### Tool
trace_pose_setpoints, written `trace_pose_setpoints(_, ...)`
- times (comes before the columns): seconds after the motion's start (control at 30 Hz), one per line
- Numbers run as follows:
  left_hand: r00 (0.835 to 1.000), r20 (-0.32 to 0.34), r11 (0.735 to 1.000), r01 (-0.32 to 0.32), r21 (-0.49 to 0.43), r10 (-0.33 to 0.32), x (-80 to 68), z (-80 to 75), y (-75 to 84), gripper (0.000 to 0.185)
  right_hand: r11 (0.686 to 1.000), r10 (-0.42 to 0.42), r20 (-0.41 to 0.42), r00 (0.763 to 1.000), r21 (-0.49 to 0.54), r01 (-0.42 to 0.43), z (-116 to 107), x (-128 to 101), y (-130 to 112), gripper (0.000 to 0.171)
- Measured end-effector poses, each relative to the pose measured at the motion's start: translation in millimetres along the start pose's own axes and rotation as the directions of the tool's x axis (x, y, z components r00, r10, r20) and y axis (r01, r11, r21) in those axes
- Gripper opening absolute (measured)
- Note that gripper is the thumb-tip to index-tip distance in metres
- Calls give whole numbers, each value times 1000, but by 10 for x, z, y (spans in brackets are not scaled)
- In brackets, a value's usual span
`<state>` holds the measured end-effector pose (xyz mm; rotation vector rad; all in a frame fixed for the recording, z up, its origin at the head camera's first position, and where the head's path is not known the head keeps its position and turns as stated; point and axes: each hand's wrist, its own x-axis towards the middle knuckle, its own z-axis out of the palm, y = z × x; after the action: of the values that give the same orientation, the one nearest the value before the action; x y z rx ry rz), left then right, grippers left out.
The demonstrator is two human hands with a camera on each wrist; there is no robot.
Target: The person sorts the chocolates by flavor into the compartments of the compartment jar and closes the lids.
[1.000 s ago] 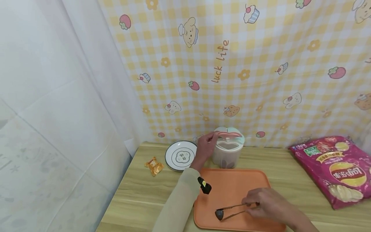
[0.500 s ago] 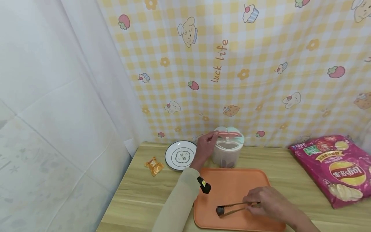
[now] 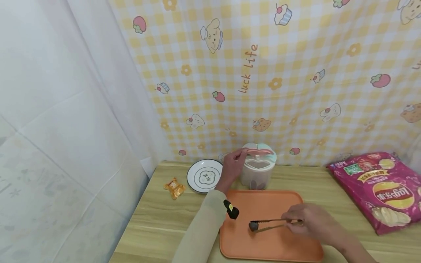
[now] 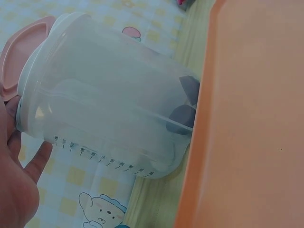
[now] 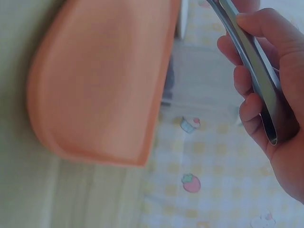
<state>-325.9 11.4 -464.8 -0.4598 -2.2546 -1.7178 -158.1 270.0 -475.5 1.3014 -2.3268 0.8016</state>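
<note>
My left hand [image 3: 234, 166] holds up the pink flap lid [image 3: 260, 151] of a clear plastic storage container [image 3: 256, 178], pinching it at the edge. In the left wrist view, dark chunky pieces [image 4: 182, 118] lie at the bottom of the container, seen through its cloudy wall with printed measure marks. My right hand [image 3: 310, 221] grips metal tongs [image 3: 274, 227] over the orange tray [image 3: 236, 246]. A small dark piece [image 3: 253, 226] sits between the tong tips. In the right wrist view the fingers wrap round the tongs' handle end, and the tips are out of frame.
A white plate [image 3: 194, 179] with a dark rim stands left of the container. Nearby lies an orange-wrapped snack [image 3: 175, 188]. A large purple chip bag [image 3: 378, 193] lies at the right. A checked curtain [image 3: 263, 91] hangs behind the wooden table [image 3: 158, 226].
My right hand has lifted the tongs and the dark piece away from the tray's near edge, toward the container and slightly right. The left hand stays at the flap lid.
</note>
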Motion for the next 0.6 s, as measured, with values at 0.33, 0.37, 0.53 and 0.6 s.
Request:
trace_pose_setpoints(0.33, 1000, -4, 1000, 9, 15, -9, -8, -7, 0, 32, 991, 131, -86, 988, 12, -130, -325, 90, 89, 32)
trace_pose_setpoints(0.37, 1000, -4, 1000, 12, 17, -11, -7, -6, -1, 32, 988, 153, -89, 984, 17, -152, -360, 103, 94, 32)
trace_pose_setpoints(0.53, 1000, -8, 1000, 10, 9, -10, -5, -5, 11, 33, 968, 245, -129, 961, -15, -249, -510, 180, 121, 29)
trace_pose_setpoints(0.6, 1000, -8, 1000, 6, 10, -5, -5, -6, 18, 33, 957, 280, -153, 948, -35, -288, -548, 217, 134, 28)
